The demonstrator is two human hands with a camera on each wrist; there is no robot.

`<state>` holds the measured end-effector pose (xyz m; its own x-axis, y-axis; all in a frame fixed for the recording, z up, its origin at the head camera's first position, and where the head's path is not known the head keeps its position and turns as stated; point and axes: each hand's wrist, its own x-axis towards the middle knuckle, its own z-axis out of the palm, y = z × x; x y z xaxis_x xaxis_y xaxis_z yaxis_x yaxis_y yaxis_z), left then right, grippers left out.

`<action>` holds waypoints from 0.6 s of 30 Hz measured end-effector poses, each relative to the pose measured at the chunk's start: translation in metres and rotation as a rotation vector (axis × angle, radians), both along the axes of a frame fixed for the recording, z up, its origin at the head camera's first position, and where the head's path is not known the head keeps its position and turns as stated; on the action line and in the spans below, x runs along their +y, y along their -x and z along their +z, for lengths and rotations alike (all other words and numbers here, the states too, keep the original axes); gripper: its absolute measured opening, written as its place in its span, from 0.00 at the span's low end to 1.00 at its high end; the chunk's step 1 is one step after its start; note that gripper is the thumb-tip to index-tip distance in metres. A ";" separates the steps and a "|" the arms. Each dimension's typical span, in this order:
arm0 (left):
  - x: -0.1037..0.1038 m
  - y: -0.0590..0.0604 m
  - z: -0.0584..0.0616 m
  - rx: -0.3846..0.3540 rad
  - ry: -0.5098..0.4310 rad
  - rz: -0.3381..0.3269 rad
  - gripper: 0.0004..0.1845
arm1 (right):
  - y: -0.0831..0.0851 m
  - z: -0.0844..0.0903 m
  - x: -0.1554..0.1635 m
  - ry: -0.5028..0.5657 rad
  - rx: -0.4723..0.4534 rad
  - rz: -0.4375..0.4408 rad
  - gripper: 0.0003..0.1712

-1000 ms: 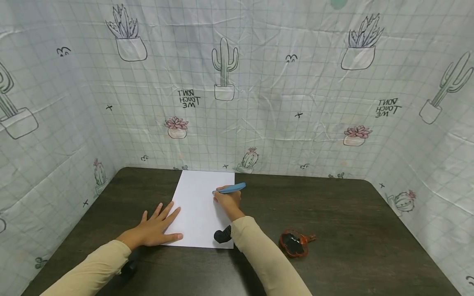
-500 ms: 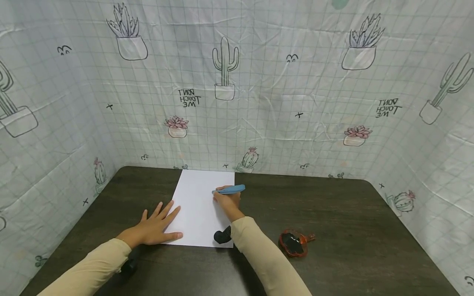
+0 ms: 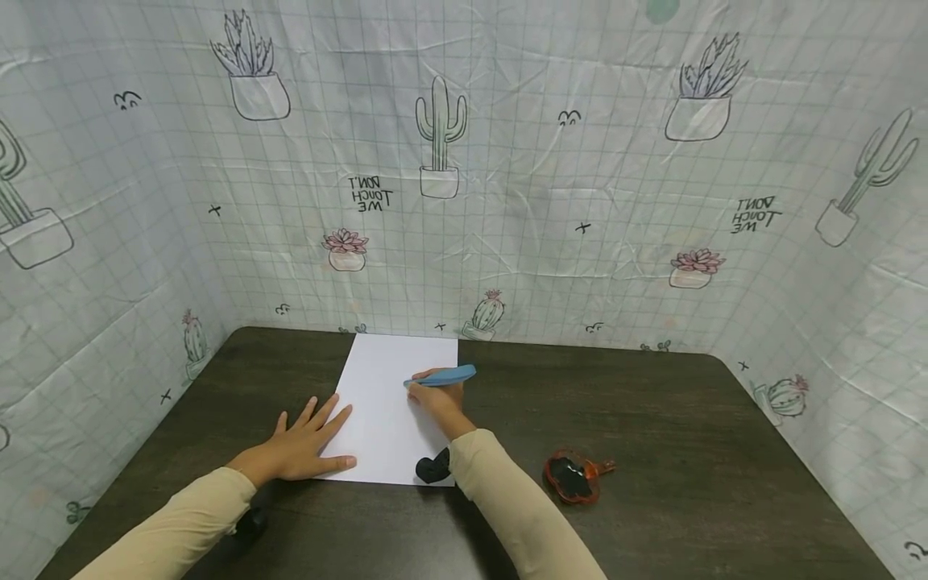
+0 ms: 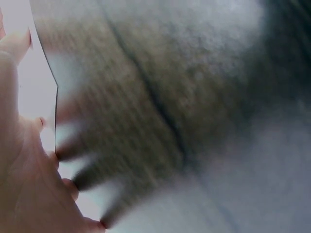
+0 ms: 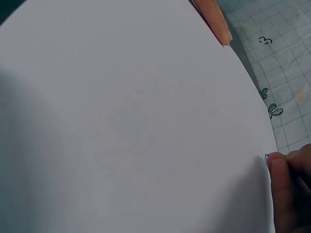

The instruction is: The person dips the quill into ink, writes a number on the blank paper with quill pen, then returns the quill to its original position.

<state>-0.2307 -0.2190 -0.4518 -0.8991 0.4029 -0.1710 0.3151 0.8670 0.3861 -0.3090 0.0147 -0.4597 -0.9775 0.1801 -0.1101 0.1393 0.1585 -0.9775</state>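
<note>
A white sheet of paper (image 3: 387, 435) lies on the dark table. My left hand (image 3: 300, 447) rests on its left side, fingers spread. In the left wrist view, the left hand (image 4: 29, 170) lies along the paper's edge. My right hand (image 3: 442, 400) pinches a blue pen (image 3: 445, 376), shaped like a feather, over the upper right part of the sheet. Its tip is at the paper. The right wrist view has the right hand (image 5: 286, 189) at the right edge, with the pen mostly hidden. I make out no clear marks on the paper.
To the right of my right forearm stands a small orange-red dish (image 3: 573, 477), dark inside, with a short handle. Black camera mounts (image 3: 433, 467) hang under the wrists. A cloth (image 3: 565, 185) printed with cacti walls the dark wooden table (image 3: 638, 403) at the back and sides.
My right hand and the pen have shifted slightly left and down across the sheet. The left hand and the paper keep their place.
</note>
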 end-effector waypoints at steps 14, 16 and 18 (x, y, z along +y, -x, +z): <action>0.001 -0.001 0.000 0.000 0.015 0.004 0.48 | -0.006 -0.001 0.000 -0.036 0.029 0.101 0.07; 0.001 -0.001 0.000 -0.005 0.014 0.005 0.48 | -0.008 0.000 0.000 -0.040 0.030 0.118 0.07; 0.001 -0.001 0.000 -0.009 0.010 0.005 0.48 | -0.010 0.000 0.001 -0.044 0.025 0.137 0.07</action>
<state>-0.2296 -0.2184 -0.4515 -0.8994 0.3967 -0.1836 0.3073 0.8724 0.3801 -0.2989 0.0158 -0.4595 -0.9956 0.0485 -0.0799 0.0886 0.2168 -0.9722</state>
